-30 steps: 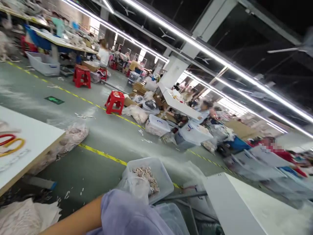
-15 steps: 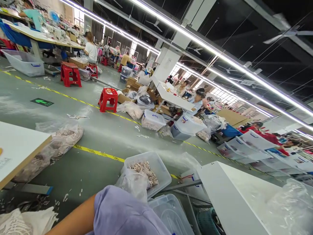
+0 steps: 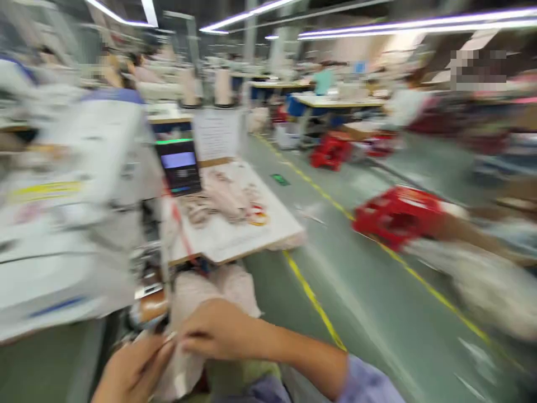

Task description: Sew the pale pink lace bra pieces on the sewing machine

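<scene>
Both hands are low in the frame, close together over a pale pinkish cloth (image 3: 188,366). My left hand (image 3: 134,364) has its fingers bent together at the cloth's left edge. From the right comes my right hand (image 3: 218,330), pinching the top of the cloth. A small whitish bit shows between the two hands. Just beyond them is the metal and brown working part of a machine (image 3: 151,302), blurred. The large white sewing machine (image 3: 113,145) with blue trim stands to the left. More of the pale cloth hangs below the table edge.
A white tabletop (image 3: 277,224) ahead bears cloth pieces (image 3: 229,193), a roll of tape (image 3: 257,214) and a small lit control screen (image 3: 178,162). Red stools (image 3: 398,215) and a plastic bag (image 3: 482,274) stand along the yellow-lined floor at right. People sit at distant benches.
My view has swung left from the aisle and bins to the sewing machine. Both hands have come into view, at the pale cloth; before, only one bare arm and a purple sleeve showed.
</scene>
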### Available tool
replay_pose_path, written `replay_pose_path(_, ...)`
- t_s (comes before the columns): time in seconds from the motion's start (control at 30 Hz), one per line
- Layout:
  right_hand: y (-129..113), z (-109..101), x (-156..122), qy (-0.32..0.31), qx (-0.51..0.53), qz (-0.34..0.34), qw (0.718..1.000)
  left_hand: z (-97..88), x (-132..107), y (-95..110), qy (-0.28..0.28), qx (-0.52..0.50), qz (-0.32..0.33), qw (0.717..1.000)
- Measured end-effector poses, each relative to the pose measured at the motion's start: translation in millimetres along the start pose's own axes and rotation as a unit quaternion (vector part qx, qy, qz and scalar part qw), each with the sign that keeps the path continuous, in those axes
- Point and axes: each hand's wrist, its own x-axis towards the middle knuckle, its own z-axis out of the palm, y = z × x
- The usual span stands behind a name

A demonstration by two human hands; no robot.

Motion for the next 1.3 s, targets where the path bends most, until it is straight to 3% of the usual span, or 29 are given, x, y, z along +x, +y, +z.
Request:
replay_pose_path(0.07, 6.4, 1.2, 19.7, 0.037, 0.046, -0.019, 0.998, -21.6, -7.7, -7.5, -0.023, 0.048, -0.033, 0.998)
replay_pose_path(0.13, 12.4, -0.1, 34.5, 0.036, 0.085, 0.006, 0.996, -38.5, -4.0, -14.2, 0.001, 0.063, -0.103, 0.993)
replay_pose_path(0.27, 17.2, -2.2, 53.5, 0.005, 0.089, 0.086, 0.992, -54.5, 9.5, -28.0, 0.033, 0.008, -0.196, 0.98)
replay_pose_path(0.43, 30.7, 0.2, 67.5, -0.014, 0.137, 0.134, 0.981, -49.9, 18.0, -47.3, 0.1, -0.019, -0.166, 0.981)
replay_pose_path(0.67, 33.9, -8.5, 77.8, -0.02, 0.175, 0.171, 0.969, -46.7, 21.5, -62.2, 0.14, -0.034, -0.148, 0.978)
replay_pose_path(1.13, 38.1, -11.1, 85.8, 0.009, 0.203, 0.145, 0.968, -50.1, 26.3, -61.7, 0.123, 0.005, -0.153, 0.981)
replay_pose_path(1.3, 52.4, 3.4, 79.5, 0.046, 0.214, 0.166, 0.962, -49.8, 26.2, -64.0, 0.116, -0.01, -0.159, 0.98)
